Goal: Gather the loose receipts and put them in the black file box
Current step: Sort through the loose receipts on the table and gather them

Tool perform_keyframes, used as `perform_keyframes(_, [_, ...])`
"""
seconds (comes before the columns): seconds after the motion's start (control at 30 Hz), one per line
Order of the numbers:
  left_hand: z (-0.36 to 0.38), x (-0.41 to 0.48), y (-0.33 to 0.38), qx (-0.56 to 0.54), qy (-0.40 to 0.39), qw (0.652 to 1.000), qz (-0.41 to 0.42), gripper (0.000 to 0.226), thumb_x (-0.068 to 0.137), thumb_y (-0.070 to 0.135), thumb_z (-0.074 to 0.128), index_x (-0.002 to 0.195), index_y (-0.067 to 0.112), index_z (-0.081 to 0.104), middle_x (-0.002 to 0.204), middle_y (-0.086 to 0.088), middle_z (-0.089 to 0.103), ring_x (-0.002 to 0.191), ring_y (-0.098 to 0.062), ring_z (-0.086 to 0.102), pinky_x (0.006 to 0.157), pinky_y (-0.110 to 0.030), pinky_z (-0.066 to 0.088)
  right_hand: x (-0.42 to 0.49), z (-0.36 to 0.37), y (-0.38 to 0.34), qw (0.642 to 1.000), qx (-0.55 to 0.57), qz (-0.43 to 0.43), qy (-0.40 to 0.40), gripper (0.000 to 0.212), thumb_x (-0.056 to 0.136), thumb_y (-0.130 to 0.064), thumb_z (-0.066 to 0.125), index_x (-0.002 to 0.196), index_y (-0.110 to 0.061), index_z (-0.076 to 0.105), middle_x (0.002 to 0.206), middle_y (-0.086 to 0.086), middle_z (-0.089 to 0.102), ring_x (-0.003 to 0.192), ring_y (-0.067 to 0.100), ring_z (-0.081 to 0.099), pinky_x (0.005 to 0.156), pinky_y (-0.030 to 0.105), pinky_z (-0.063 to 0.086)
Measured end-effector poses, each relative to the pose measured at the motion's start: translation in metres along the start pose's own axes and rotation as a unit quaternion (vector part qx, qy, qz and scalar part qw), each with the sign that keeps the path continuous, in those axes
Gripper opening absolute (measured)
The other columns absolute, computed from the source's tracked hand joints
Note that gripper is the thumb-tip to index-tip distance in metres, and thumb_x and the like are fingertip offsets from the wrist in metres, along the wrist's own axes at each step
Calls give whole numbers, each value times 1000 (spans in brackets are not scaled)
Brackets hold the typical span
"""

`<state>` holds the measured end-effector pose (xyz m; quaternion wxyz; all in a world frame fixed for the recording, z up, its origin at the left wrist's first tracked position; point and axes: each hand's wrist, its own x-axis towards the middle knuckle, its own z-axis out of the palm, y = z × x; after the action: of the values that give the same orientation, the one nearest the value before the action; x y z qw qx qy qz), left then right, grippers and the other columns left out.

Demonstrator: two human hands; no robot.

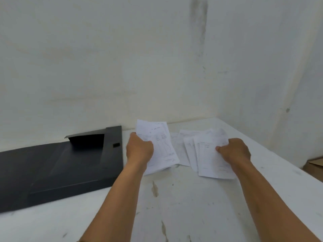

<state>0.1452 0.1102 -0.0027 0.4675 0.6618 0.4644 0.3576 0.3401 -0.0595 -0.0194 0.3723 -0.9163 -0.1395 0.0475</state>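
My left hand (139,148) grips a small stack of white printed receipts (160,144), held tilted just above the table. My right hand (235,151) pinches the right side of a second fanned bunch of receipts (208,154) that rests on the white table. More loose receipts (180,145) lie flat between the two bunches. The black file box (52,168) lies flat at the left with its flap (85,138) raised at the far end; the left hand is just right of its edge.
The white table (174,206) is scuffed and stained, and ends at a white wall (157,58) behind. Its right edge runs diagonally; a brown cardboard piece (314,163) shows beyond it at the far right.
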Motion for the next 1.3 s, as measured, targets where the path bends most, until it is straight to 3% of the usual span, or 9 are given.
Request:
perform_keyframes(0.17, [60, 9, 15, 162, -100, 982, 4, 37, 77, 15, 53, 111, 5, 62, 108, -13, 66, 93, -30, 64, 76, -33, 54, 8, 9, 21, 999, 23, 30, 26, 28, 91, -25, 57, 110, -7, 68, 106, 16, 69, 96, 36, 66, 75, 34, 47])
perform_keyframes(0.33, [110, -6, 18, 321, -144, 935, 37, 22, 82, 20, 64, 101, 11, 57, 110, -8, 65, 88, -25, 58, 73, -29, 48, 5, 7, 27, 996, -19, 14, 81, 22, 89, -20, 55, 107, -10, 61, 109, 14, 67, 101, 36, 64, 80, 36, 49])
perform_keyframes(0.43, [128, -11, 20, 399, -133, 906, 44, 47, 76, 39, 77, 109, 11, 58, 114, -6, 62, 104, -27, 61, 75, -30, 45, 2, 9, 32, 996, -24, -1, 87, 22, 89, -18, 55, 109, -9, 56, 108, 15, 66, 101, 36, 63, 78, 35, 48])
perform_keyframes(0.6, [142, -7, 29, 411, -122, 904, 8, 39, 80, 29, 77, 71, 12, 43, 87, -1, 57, 102, -24, 62, 70, -26, 42, 3, 10, 30, 996, -18, -20, 85, 21, 89, -12, 55, 110, -9, 52, 103, 14, 67, 94, 34, 65, 66, 31, 40])
perform_keyframes(0.73, [143, -7, 32, 423, -135, 896, -3, 29, 82, 25, 75, 84, 10, 49, 73, -1, 47, 83, -22, 54, 70, -27, 41, -1, 8, 30, 992, -19, -35, 118, 22, 88, -11, 56, 110, -10, 51, 98, 13, 68, 89, 34, 66, 63, 31, 40])
perform_keyframes(0.93, [146, -13, 31, 466, -101, 879, -6, 32, 83, 29, 69, 109, 14, 57, 116, -10, 54, 107, -25, 52, 87, -31, 43, 0, 3, 34, 989, -3, -22, 150, 22, 90, -10, 57, 112, -10, 53, 97, 11, 69, 89, 31, 66, 64, 30, 38])
perform_keyframes(1.1, [148, -8, 34, 447, -119, 886, -4, 17, 84, 15, 68, 80, 10, 52, 87, -4, 62, 70, -16, 54, 59, -24, 42, 7, 10, 38, 992, -15, -23, 120, 9, 90, -17, 62, 97, -11, 62, 98, 7, 68, 88, 26, 65, 65, 28, 39])
perform_keyframes(1.2, [145, -9, 37, 423, -106, 900, 4, 38, 83, 3, 59, 120, 4, 51, 110, -11, 64, 93, -26, 62, 89, -35, 51, 8, 12, 39, 993, -15, -21, 115, 10, 91, -21, 60, 97, -12, 62, 99, 7, 67, 88, 26, 64, 65, 29, 39])
perform_keyframes(1.3, [127, -7, 48, 419, -105, 902, 21, 84, 86, 6, 58, 151, -2, 6, 137, -20, 50, 124, -35, 52, 99, -39, 45, 7, 6, 37, 994, -5, -1, 108, 23, 93, -27, 55, 109, -11, 60, 109, 11, 67, 99, 32, 64, 74, 34, 45])
